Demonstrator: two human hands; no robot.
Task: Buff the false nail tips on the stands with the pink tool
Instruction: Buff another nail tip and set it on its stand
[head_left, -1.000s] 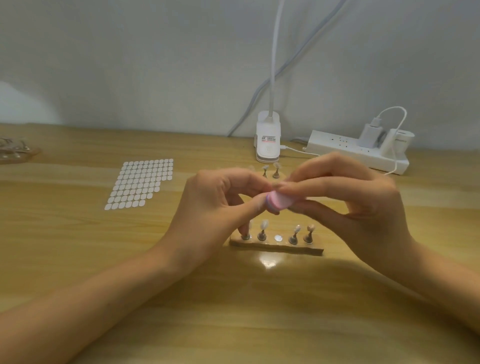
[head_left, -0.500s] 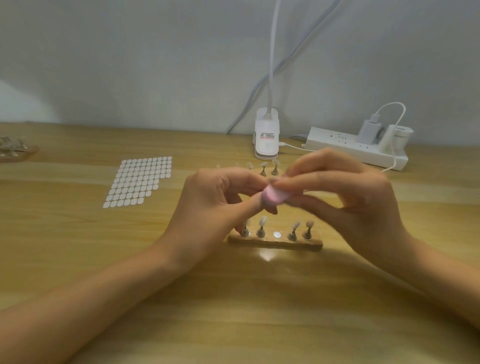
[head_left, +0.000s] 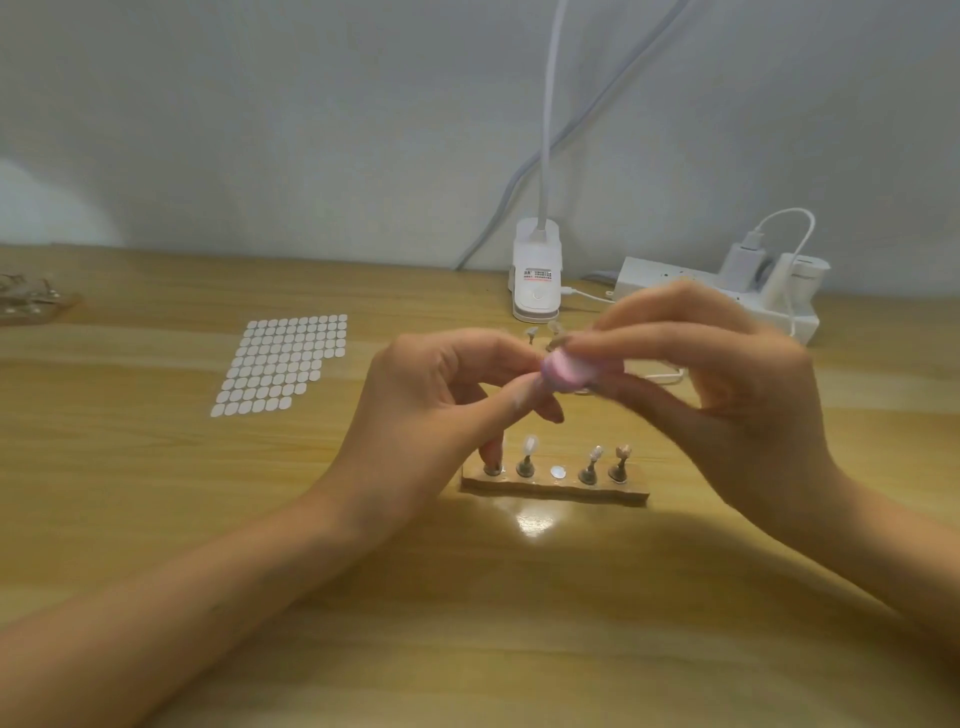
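Note:
My right hand (head_left: 727, 395) pinches the pink buffing tool (head_left: 566, 371) between thumb and fingers, held above the table. My left hand (head_left: 436, 410) pinches something small against the tool's left end; the item is hidden by my fingertips. Below the hands lies a wooden stand base (head_left: 556, 488) carrying several small metal stands with false nail tips (head_left: 530, 447). One round magnet spot (head_left: 557, 472) on the base is bare. Two more stands with tips (head_left: 543, 332) show behind my hands.
A sheet of small white adhesive tabs (head_left: 283, 364) lies to the left. A white clip lamp base (head_left: 536, 275) and a power strip (head_left: 727, 291) with plugs sit at the back. Clear items rest at the far left edge (head_left: 26, 301).
Both hands stay together over the stand base. The right hand with the pink tool has shifted slightly and looks blurred from motion.

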